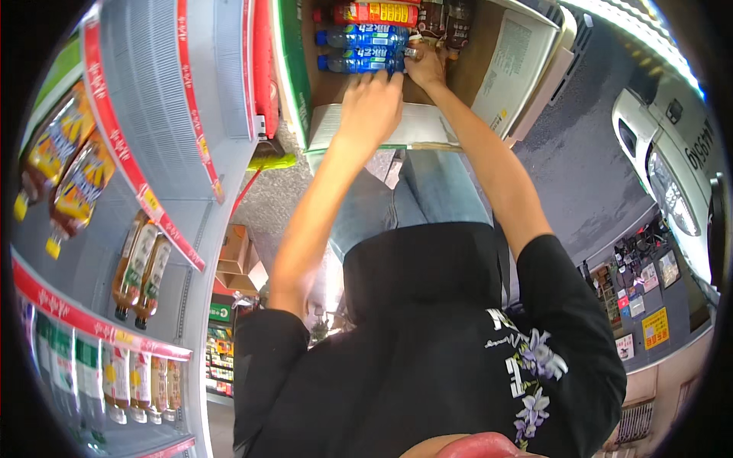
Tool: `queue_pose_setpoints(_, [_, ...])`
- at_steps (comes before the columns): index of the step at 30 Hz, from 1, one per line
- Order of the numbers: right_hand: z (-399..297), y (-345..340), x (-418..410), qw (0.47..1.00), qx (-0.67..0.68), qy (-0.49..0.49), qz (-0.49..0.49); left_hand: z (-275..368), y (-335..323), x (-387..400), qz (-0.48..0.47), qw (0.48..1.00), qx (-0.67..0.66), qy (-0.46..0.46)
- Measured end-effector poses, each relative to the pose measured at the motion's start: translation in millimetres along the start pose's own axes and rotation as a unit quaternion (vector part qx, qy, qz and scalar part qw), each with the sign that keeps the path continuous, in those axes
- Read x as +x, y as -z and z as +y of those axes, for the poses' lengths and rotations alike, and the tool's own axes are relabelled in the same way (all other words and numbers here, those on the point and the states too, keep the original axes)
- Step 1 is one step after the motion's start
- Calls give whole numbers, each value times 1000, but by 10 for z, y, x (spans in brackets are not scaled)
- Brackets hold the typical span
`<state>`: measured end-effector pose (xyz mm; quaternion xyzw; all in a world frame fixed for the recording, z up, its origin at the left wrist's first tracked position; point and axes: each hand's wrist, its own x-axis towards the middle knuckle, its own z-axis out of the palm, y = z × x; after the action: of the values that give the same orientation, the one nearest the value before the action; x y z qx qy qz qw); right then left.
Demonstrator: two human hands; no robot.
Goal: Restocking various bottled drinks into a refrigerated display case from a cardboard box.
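Observation:
An open cardboard carton [395,130] with drinks bottles lying in it is before me. My left hand [372,109] reaches over its near wall, palm down, with the fingertips at the nearer blue-labelled bottle [361,60]. Whether those fingers grip it is hidden. Another blue-labelled bottle [366,37] lies just beyond, beside a red-labelled bottle [378,14]. My right hand [426,66] is at the base end of the blue bottles, its fingers curled around a small white-capped bottle [410,52] that is mostly covered. Dark-drink bottles [432,20] lie past the right hand.
Metal shelving [220,189] with red price strips rises on my left, holding yellow-labelled bottles [83,189] and several tea-coloured ones [137,269]. A green brush head [272,163] is by the shelf foot. Small cartons [235,252] stand behind. A white vehicle [664,143] is at right.

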<state>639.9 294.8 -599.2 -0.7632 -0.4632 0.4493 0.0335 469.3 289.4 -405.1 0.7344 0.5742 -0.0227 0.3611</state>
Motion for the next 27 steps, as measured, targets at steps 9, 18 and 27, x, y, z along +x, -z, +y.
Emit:
queue_pose_setpoints(9, [-357, 503, -81, 985, 128, -110, 35, -406, -1035, 1319, 45, 998, 19, -49])
queue_pose_setpoints(18, [-265, 1166, -252, 867, 442, -229, 13, -200, -939, 1425, 48, 989, -99, -95])
queue_pose_setpoints(27, [399, 248, 514, 926, 143, -251, 242, 106, -569, 1292, 73, 983, -163, -42])
